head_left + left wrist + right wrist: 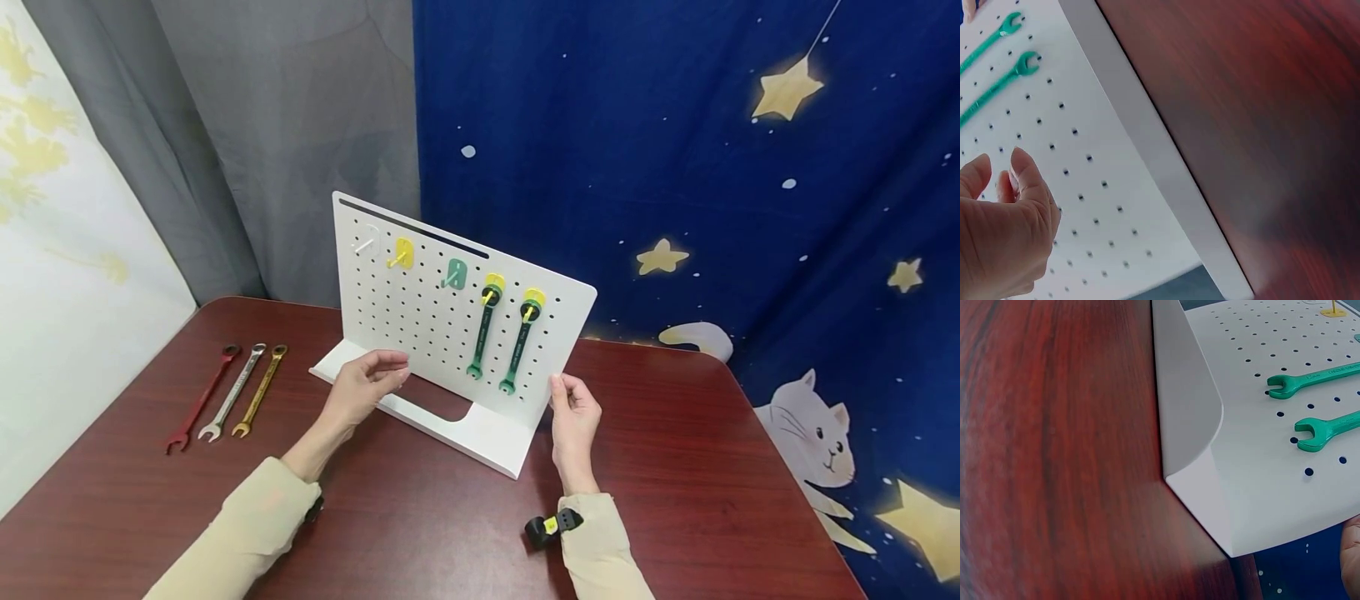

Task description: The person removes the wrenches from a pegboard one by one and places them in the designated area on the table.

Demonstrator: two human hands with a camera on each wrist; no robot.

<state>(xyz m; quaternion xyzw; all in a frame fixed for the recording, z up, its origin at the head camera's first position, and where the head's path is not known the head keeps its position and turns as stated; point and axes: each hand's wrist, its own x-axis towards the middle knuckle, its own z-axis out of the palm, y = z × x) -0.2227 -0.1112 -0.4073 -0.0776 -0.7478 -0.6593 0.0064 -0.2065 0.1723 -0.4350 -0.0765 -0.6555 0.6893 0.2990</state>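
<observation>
A white pegboard [420, 325] stands tilted back on its base, with two green wrenches [482, 343] [517, 354] hanging from yellow hooks on its right half. My right hand [576, 417] pinches the board's right edge, thumb in front; only a sliver of that hand [1351, 559] shows in the right wrist view. In front of the board's lower left part, my left hand [362, 387] hovers with loosely bent fingers and holds nothing. The left wrist view shows a gap between its thumb and fingertips. White [368, 242], yellow [402, 252] and green hooks [455, 273] on the board carry nothing.
Left of the board, a red wrench [204, 400], a silver wrench [234, 393] and a gold wrench [261, 392] lie side by side on the dark red table [420, 533]. Behind the table hang a grey curtain [300, 125] and a blue star-patterned curtain [570, 167].
</observation>
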